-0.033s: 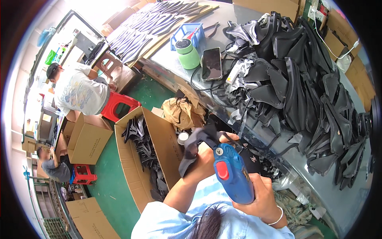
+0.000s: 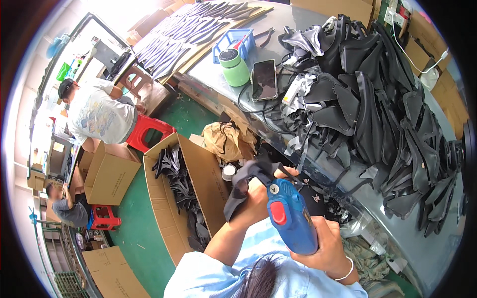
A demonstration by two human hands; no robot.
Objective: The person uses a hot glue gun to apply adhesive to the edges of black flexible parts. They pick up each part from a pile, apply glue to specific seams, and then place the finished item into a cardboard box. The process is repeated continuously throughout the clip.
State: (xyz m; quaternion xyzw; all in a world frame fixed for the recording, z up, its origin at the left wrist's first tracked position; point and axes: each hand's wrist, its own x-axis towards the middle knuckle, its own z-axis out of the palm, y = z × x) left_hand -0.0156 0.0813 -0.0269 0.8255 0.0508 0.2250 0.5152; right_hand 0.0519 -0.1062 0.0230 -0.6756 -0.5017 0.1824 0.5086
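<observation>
My right hand (image 2: 325, 246) is wrapped around the lower body of a blue handheld power tool (image 2: 293, 218) with a red button on top. The tool's front end meets a curved black moulded piece (image 2: 241, 186), and its working tip is hidden. My left hand (image 2: 256, 201) grips that black piece from below, its thumb or finger reaching beside the tool's head. On the grey table (image 2: 348, 191) to the right lies a large heap of similar black moulded pieces (image 2: 370, 104), with torn scraps along its near side.
A cardboard box (image 2: 198, 164) of black pieces stands left of my hands. On the table are a green bottle (image 2: 234, 69), a phone (image 2: 264, 80), a blue basket (image 2: 246, 37) and pliers (image 2: 267, 36). Two people sit on red stools (image 2: 149, 131) at the left.
The black piece in my left hand has shifted very slightly. Otherwise nothing visibly differs.
</observation>
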